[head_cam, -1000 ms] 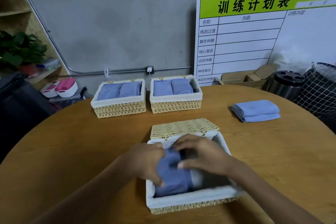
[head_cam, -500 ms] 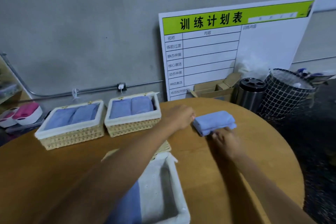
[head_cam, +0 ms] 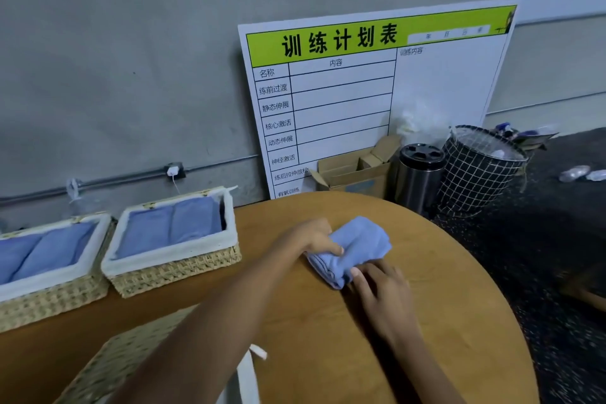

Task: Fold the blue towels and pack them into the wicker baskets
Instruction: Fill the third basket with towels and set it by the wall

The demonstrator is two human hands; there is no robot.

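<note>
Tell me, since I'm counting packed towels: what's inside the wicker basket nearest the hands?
Two folded blue towels lie side by side in the basket; anything beneath them is covered.

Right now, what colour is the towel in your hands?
Light blue towel, head view.

Both hands meet at the folded blue towel (head_cam: 352, 248) on the worktop (head_cam: 426, 321): the left hand (head_cam: 314, 236) pinches its far-left edge (thumb on top), the right hand (head_cam: 382, 293) touches its near corner. Two filled wicker baskets (head_cam: 170, 269) sit left of the towel.
</note>
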